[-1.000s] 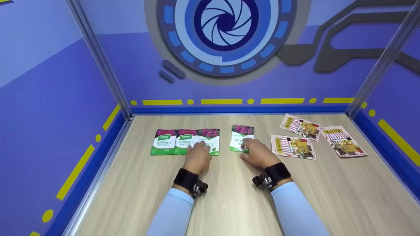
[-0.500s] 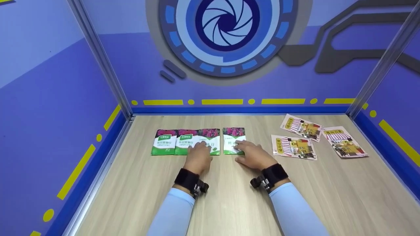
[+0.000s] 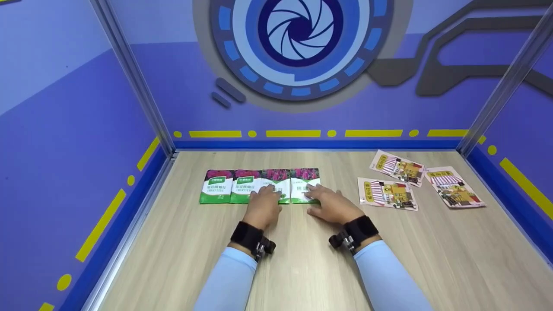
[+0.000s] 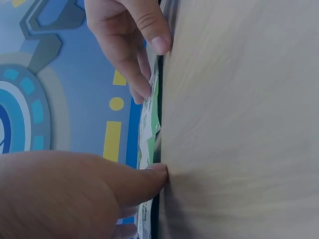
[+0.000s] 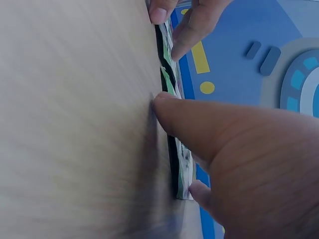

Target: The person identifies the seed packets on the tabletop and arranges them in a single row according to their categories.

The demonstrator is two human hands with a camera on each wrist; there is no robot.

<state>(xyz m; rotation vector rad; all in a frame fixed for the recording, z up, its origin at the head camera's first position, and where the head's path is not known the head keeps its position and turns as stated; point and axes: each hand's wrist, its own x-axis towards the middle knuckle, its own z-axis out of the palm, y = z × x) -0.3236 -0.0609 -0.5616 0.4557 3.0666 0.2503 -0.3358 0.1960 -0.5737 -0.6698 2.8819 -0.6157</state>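
Observation:
In the head view, green-and-white flower seed packets lie flat in a row on the table. My left hand (image 3: 262, 208) rests its fingers on the third packet (image 3: 276, 175) from the left, its thumb down on the tabletop. To its right, my right hand (image 3: 335, 204) touches the rightmost packet (image 3: 304, 175) with its fingertips. These two packets lie edge to edge, and the fingers hide part of their lower halves. The leftmost packet (image 3: 217, 186) and the second packet (image 3: 245, 188) adjoin them, untouched. In the left wrist view, the thumb (image 4: 149, 181) is beside the packets' near edge.
Three pink packets with a striped awning print lie at the right: a back one (image 3: 397, 167), a front one (image 3: 387, 193) and a tilted outer one (image 3: 455, 187). Blue printed walls (image 3: 298, 116) enclose the table (image 3: 298, 268) at the back and both sides.
My right hand has slid the rightmost seed packet leftward along the table until it meets the row. The left hand has stayed on its packet.

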